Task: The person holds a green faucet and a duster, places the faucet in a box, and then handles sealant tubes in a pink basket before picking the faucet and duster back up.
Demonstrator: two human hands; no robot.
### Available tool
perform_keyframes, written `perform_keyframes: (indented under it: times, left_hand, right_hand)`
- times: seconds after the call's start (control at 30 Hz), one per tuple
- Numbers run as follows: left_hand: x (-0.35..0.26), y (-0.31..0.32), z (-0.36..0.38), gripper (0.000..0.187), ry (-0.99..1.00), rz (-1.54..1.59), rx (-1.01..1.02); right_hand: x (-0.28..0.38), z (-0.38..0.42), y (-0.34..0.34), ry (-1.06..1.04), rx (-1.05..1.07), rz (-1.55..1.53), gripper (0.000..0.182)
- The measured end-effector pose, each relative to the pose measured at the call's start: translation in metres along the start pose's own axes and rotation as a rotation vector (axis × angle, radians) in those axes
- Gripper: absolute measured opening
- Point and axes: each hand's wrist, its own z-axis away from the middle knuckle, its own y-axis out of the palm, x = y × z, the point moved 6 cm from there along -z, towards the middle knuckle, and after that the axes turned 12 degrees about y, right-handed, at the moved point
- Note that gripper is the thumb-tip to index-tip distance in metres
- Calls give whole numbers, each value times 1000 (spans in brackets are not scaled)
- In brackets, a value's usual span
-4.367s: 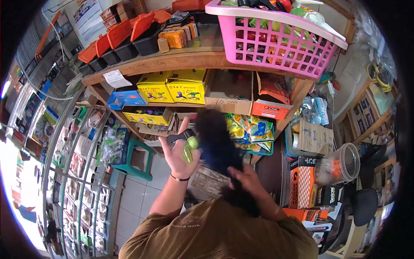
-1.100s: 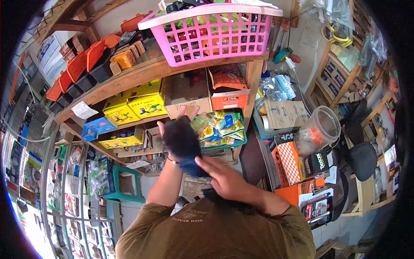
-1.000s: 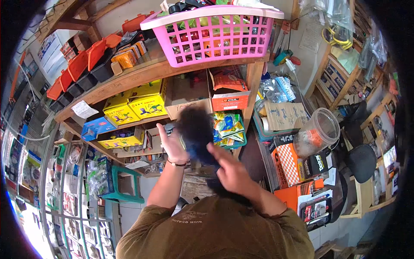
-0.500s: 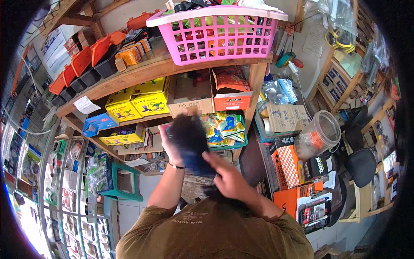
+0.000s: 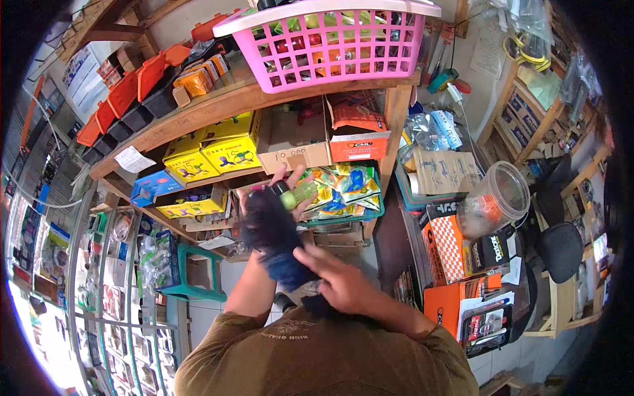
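Observation:
A dark blue-black cloth (image 5: 274, 228), blurred by motion, hangs between my hands in front of my chest. My left hand (image 5: 290, 179) is raised at the cloth's upper end, its fingers curled around a translucent green object with a black end (image 5: 298, 196); the cloth hides most of the palm. Lower and to the right, my right hand (image 5: 340, 280) pinches the cloth's lower part. A greyish patch shows on the cloth beside the right fingers.
A pink basket (image 5: 337, 49) stands on the wooden shelf above. Yellow boxes (image 5: 231, 148), an open carton (image 5: 294, 158) and a green tray of packets (image 5: 347, 191) sit below. On the right are a clear jar (image 5: 492, 198) and orange boxes; a green stool (image 5: 191, 270) is at left.
The cloth has shifted slightly left and down, uncovering the green object in my left hand. My left fingers show more clearly. The right hand has moved a little lower.

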Motion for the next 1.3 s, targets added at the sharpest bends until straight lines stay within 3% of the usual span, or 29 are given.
perform_keyframes:
  times: [0.07,0.1,0.13,0.2,0.23,0.27,0.33,0.37,0.4,0.47,0.5,0.53,0.6,0.63,0.67,0.7,0.77,0.8,0.87,0.9,0.93,1.0,1.03,1.07,1.13,1.17,1.2,1.27,1.3]
  left_hand:
    - [-3,-1,5,88,32,25,-170]
    - [-6,-14,7,89,50,44,-220]
    - [-2,-3,8,89,13,190,-58]
    - [3,-18,6,91,33,-60,-188]
    - [9,-14,2,90,-25,63,49]
    - [9,-2,3,89,-27,64,78]
    - [7,-8,10,88,-30,51,-151]
    - [8,-6,8,87,-29,139,-76]
    - [9,-2,6,87,-28,228,0]
    - [13,-10,5,87,63,71,-265]
    - [15,-2,3,85,-22,-38,-2]
    - [17,-4,3,85,3,34,54]
    - [11,-6,7,85,47,50,-275]
    - [14,-14,10,87,-56,45,-66]
    - [15,-8,8,87,3,32,-251]
    - [16,-9,8,87,-1,32,-253]
    - [16,-1,3,88,-10,36,-28]
    - [14,2,1,87,-35,46,28]
    - [6,-8,7,88,58,-65,-277]
    - [7,-14,9,88,-29,-49,-217]
    - [9,-8,9,87,-64,332,111]
    - [11,-3,6,86,22,39,-244]
    - [15,1,3,86,-28,33,-3]
    - [17,4,0,86,-30,130,42]
    - [15,14,-2,84,35,227,165]
    - [13,5,3,84,-5,76,-216]
    - [12,6,6,83,2,31,-440]
    - [16,13,0,85,-15,231,-135]
    - [17,15,-2,85,-54,26,22]
  right_hand:
    - [-13,-2,-24,-35,-259,31,66]
    - [-21,-3,-34,96,-300,16,67]
    - [-18,-1,-29,97,-294,19,67]
    - [0,1,-11,-9,-156,51,63]
    - [9,5,-9,56,13,2,62]
    - [1,3,-11,57,9,6,62]
    - [-18,1,-33,-17,-247,58,69]
    - [-26,1,-43,82,-323,45,70]
    - [-24,3,-38,84,-318,48,70]
    - [-13,5,-17,17,-170,46,69]
    - [-6,7,-10,6,-60,23,68]
    - [-9,7,-12,6,-60,23,68]
    - [-17,5,-27,-13,-222,42,69]
    - [-22,4,-35,34,-307,43,69]
    - [-20,5,-30,39,-305,40,69]
    - [-15,4,-19,27,-233,54,68]
    - [-6,6,-3,38,-29,30,66]
    - [-8,5,-6,37,-32,30,66]
    - [-9,4,-30,-45,-244,57,65]
    - [-17,4,-43,10,-335,57,65]
    - [-22,3,-47,63,-343,26,66]
    - [-16,3,-17,-20,-174,118,68]
    - [-7,6,-6,-46,-36,60,69]
    - [2,7,-3,-11,26,4,69]
    - [-13,3,-19,-44,-174,-26,68]
    - [-15,3,-22,-47,-171,-28,68]
    - [-18,4,-26,-16,-223,-2,67]
    - [-15,7,-30,15,-279,28,67]
    - [-7,9,-23,29,-188,-13,66]
